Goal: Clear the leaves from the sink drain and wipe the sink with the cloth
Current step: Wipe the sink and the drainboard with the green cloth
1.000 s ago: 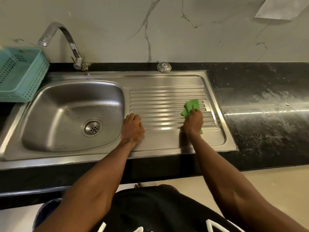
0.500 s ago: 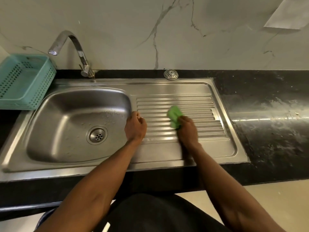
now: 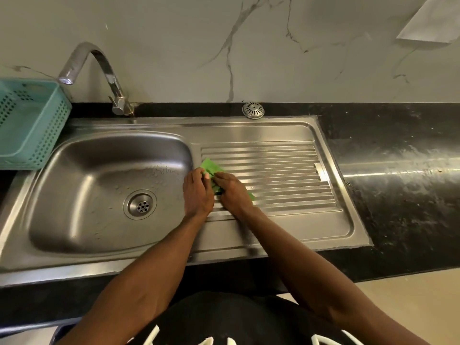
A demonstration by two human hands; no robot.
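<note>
Surface [image 3: 398, 195] of dark stone carries a steel sink [image 3: 286, 130] with a basin on the left and a ribbed draining board [image 3: 286, 175] on the right. A teal basket [image 3: 29, 125] stands at the far left, beside the curved tap [image 3: 109, 78]. The left hand [image 3: 198, 192] and right hand [image 3: 234, 192] meet at the board's left edge, both closed on the green cloth [image 3: 211, 168] bunched between them. The drain [image 3: 141, 205] in the basin shows bare metal, and a loose strainer cap [image 3: 253, 110] lies behind the sink.

Both hands meet, fingers curled, left hand [image 3: 198, 192] beside right hand [image 3: 234, 192], forearms converging.
</note>
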